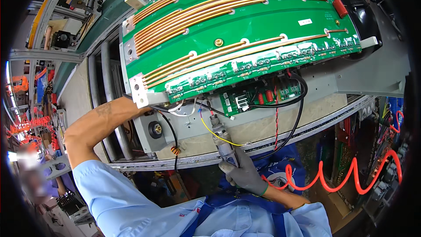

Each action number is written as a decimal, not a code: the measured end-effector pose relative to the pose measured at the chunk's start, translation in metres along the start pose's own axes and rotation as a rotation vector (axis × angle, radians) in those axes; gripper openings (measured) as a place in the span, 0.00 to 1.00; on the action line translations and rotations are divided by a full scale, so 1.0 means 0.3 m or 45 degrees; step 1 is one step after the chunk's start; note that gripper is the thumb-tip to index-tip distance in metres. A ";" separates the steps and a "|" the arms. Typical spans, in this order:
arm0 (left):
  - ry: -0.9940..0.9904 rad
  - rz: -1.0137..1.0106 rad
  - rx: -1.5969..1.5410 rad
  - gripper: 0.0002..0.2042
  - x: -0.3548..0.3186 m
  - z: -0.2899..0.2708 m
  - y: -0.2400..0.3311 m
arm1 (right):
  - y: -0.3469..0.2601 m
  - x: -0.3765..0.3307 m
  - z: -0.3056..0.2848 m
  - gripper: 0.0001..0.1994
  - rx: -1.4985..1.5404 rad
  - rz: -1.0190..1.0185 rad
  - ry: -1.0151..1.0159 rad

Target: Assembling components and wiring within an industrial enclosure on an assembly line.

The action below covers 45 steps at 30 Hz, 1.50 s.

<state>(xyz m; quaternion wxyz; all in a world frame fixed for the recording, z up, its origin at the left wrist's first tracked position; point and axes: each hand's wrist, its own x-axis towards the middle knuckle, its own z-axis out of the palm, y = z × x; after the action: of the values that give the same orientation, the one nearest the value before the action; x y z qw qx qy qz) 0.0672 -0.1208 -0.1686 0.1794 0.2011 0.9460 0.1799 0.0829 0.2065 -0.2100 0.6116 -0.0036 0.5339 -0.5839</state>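
Note:
My right hand [246, 173], in a grey glove, is closed round the grip of a grey power screwdriver [225, 145]. The screwdriver tilts upward, and its tip reaches beneath the near edge of a large green circuit board [263, 22] with copper bars across it. My left forearm [98, 120] passes under the board's left corner, where the board hides the hand. Below the board, a smaller green circuit board [281, 93] shows in a grey metal housing [322, 85]. A yellow wire [212, 132] with a ring terminal crosses the screwdriver; white and black leads lie close by.
A red coiled hose [322, 183] stretches right from beside my right hand. Metal rollers [106, 77] lie left of the housing. A black cable [300, 116] and a twisted red wire [276, 127] hang over the bench's near edge. Another person's arm shows at far left.

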 end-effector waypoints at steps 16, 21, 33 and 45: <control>0.058 0.158 0.097 0.10 0.006 0.019 -0.008 | 0.005 0.011 0.033 0.23 0.059 -0.019 0.039; 0.136 0.295 0.260 0.10 0.056 0.031 -0.036 | 0.006 0.000 0.033 0.21 0.079 -0.053 0.036; 0.651 -0.342 -0.388 0.16 0.076 0.116 0.175 | 0.040 0.009 0.034 0.16 0.084 -0.154 0.049; 0.791 -0.657 -0.402 0.13 0.086 0.157 0.196 | 0.047 0.010 0.034 0.18 0.035 -0.151 0.074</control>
<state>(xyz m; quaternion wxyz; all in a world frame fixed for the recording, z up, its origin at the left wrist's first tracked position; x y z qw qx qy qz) 0.0832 -0.0465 -0.1923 -0.0460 -0.1356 0.9353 0.3237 0.0989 0.2025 -0.2164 0.5603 -0.0098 0.5421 -0.6262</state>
